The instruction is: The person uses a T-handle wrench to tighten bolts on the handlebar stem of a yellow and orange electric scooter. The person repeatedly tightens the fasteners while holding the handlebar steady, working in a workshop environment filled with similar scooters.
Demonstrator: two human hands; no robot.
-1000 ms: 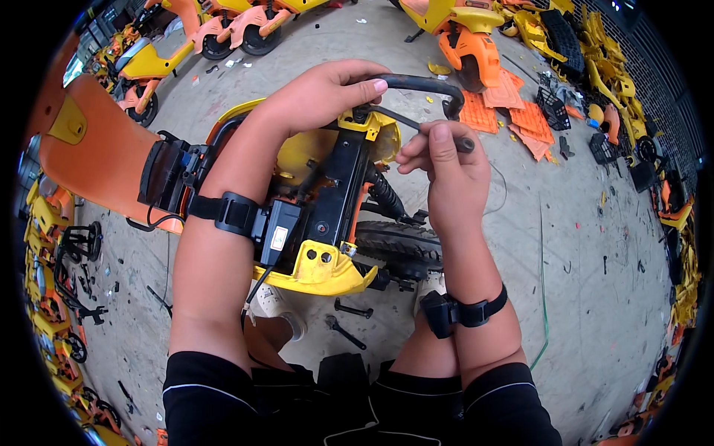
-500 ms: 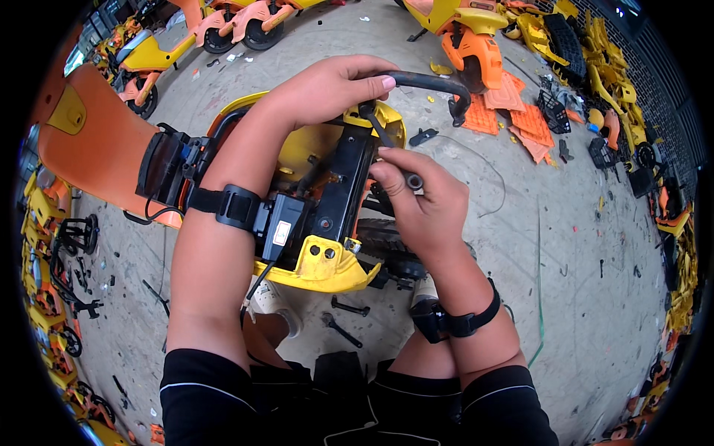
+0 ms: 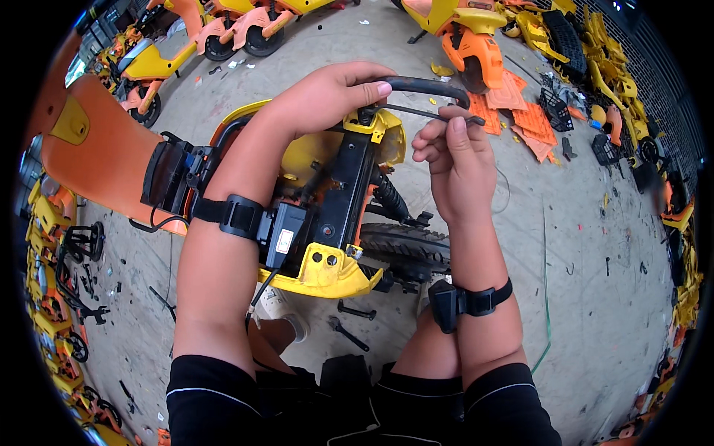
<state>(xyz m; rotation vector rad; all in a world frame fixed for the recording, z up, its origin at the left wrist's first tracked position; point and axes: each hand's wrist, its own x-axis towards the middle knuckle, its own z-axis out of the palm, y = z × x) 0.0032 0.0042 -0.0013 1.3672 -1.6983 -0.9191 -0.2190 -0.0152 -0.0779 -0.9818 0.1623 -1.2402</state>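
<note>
My left hand [image 3: 327, 100] is closed around a black curved grab rail [image 3: 428, 84] at the tail of a partly stripped yellow and orange scooter [image 3: 316, 279]. A dark, slim socket wrench [image 3: 413, 111] sits with its head on a fastening beneath the rail and its handle pointing right. My right hand [image 3: 465, 171] has thumb and fingers at the handle's outer end, fingers curled. The fastening itself is mostly hidden by the wrench head and my left hand. Below lie a black metal frame [image 3: 346, 189] and the rear tyre [image 3: 405, 241].
An adjustable wrench [image 3: 348, 333] and an L-shaped tool [image 3: 356, 309] lie on the floor by my feet. An orange seat panel [image 3: 97, 149] is at the left. Orange plastic mats [image 3: 532, 123] and yellow body parts [image 3: 599, 67] are piled at the right; other scooters [image 3: 253, 26] stand behind.
The wrench handle has swung away from me, from pointing toward me to pointing right. My right hand has moved up and right with its end. My left hand stays on the rail.
</note>
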